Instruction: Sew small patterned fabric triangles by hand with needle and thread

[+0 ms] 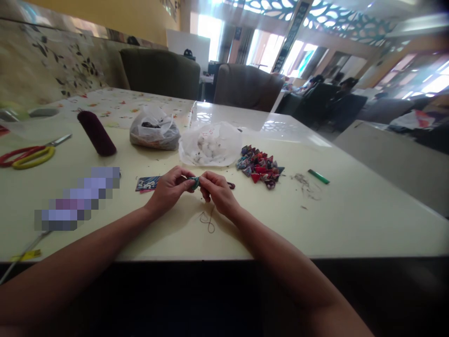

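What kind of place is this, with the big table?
Probably a shared craft or sewing room: scissors and a heap of little cloth pieces lie on the table, and blurry people are farther back.

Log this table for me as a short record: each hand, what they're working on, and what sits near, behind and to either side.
Left hand: pinching a small green piece, apparently fabric
Right hand: fingertips on the same piece
Near the hands: loose brown thread; patterned fabric strip, partly hidden by the left hand
Behind: plastic bag with dark contents; plastic bag with white contents
Left side: scissors with red and yellow handles; maroon cylinder
Right side: pile of patterned fabric triangles; thread scraps; slim green object, type unclear
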Available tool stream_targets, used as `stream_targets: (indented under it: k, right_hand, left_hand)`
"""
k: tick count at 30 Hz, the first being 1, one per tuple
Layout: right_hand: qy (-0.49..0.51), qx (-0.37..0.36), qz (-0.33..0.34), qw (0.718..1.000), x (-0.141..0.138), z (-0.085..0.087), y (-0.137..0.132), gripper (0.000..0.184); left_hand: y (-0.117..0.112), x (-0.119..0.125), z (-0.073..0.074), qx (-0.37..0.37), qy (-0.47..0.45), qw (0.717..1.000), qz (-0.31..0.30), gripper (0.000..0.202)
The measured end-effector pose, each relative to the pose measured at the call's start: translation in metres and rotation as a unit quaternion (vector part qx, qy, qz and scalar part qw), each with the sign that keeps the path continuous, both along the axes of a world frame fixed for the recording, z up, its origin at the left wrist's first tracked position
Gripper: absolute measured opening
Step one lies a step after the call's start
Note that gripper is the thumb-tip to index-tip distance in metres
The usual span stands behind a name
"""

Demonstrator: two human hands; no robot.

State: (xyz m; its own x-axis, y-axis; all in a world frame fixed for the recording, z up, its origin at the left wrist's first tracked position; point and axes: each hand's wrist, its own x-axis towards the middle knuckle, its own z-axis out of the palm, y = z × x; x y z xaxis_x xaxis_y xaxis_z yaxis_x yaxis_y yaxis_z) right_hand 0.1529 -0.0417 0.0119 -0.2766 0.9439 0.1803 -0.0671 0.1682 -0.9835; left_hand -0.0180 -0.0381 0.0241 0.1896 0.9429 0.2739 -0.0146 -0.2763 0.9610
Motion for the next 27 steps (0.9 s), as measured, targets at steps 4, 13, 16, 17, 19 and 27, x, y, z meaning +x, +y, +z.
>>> stream_targets:
  k: [4, 13, 16, 17, 19, 27]
  right_hand:
    - [-0.09, 0.069, -0.077, 0.991, 0.008, 0.006, 0.009, 0.032]
    - [-0.472, 0.009, -0.278, 0.837, 0.119, 0.038, 0.049, 0.027]
    - [-0.502, -0.05, -0.319, 0.802, 0.153, 0.037, 0.049, 0.023]
    - [-0.505, -0.059, -0.335, 0.793, 0.161, 0.036, 0.048, 0.02]
    - [-0.503, -0.056, -0.364, 0.782, 0.17, 0.035, 0.042, 0.017]
    - [-0.483, 0.006, -0.337, 0.808, 0.153, 0.012, 0.028, 0.023]
  left_hand:
    - [0.0, 0.001, 0.003, -0.015, -0.023, 1.0, 0.01, 0.027]
    - [0.008, -0.008, -0.003, -0.039, 0.084, 0.994, 0.052, 0.037]
    - [0.008, -0.009, -0.005, -0.04, 0.111, 0.992, 0.049, 0.041]
    - [0.008, -0.009, -0.005, -0.039, 0.115, 0.991, 0.049, 0.042]
    - [0.008, -0.009, -0.005, -0.036, 0.119, 0.991, 0.05, 0.044]
    - [0.01, -0.009, -0.007, -0.031, 0.125, 0.991, 0.043, 0.045]
